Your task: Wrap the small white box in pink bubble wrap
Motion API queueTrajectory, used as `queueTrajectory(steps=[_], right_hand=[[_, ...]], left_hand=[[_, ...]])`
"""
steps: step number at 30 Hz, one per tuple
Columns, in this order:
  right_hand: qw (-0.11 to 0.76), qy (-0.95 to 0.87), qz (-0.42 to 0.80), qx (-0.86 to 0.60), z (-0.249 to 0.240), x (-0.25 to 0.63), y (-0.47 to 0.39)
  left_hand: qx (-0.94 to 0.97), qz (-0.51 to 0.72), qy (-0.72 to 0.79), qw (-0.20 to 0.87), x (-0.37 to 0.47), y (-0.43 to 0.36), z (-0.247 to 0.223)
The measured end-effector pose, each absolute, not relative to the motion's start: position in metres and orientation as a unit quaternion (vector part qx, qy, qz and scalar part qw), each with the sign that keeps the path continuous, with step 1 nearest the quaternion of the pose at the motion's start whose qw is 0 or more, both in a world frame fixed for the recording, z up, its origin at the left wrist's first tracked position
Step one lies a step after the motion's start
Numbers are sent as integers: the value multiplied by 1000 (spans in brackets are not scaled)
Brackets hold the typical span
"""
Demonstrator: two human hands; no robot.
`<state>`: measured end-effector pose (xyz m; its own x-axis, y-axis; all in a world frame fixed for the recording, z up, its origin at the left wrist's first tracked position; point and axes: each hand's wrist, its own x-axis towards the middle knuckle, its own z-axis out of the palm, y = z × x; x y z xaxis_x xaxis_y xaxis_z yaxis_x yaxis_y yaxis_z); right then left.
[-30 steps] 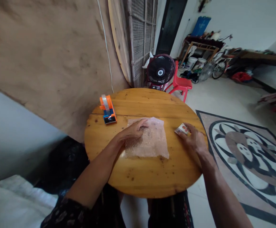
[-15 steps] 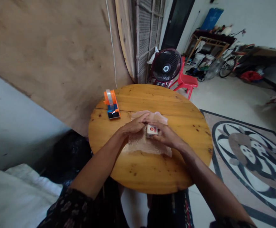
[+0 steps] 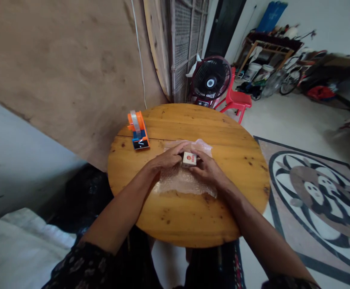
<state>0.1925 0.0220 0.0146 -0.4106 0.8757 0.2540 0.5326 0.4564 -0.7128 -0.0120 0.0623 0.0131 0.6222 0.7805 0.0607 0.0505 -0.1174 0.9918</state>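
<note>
Two hands meet at worktop [image 3: 193, 216] centre. Right hand [image 3: 206, 170] grips the small box [image 3: 189, 159], which sits on the bubble wrap sheet [image 3: 184, 180]; left hand [image 3: 165, 158] touches its left side, fingers loosely curled. Tape dispenser [image 3: 138, 131] stands well apart, left.

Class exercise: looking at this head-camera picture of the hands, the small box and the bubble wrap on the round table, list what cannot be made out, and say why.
- Print on the small box: too small to read.
- Middle of the bubble wrap: covered by the left hand and right hand.
- Underside of the box: hidden, so whether it rests on the wrap is unclear.
- Tape dispenser: blade end too small to see.
- Shelf clutter behind the fan: blurred.
</note>
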Motion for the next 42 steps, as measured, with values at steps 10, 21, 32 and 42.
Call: queueTrajectory(steps=[10,21,32,42], right_hand=[[325,-813,237,-421,13,193,20],[335,-834,210,-385,34,201,13],[237,-923,119,-279,51,187,-12],[98,-954,61,-277,47,178,-24]], left_hand=[[748,309,284,515,-15,57,26],[742,291,302,522,-17,63,15],[749,288,305,513,-18,59,23],[705,289,279,584,-15,59,24]])
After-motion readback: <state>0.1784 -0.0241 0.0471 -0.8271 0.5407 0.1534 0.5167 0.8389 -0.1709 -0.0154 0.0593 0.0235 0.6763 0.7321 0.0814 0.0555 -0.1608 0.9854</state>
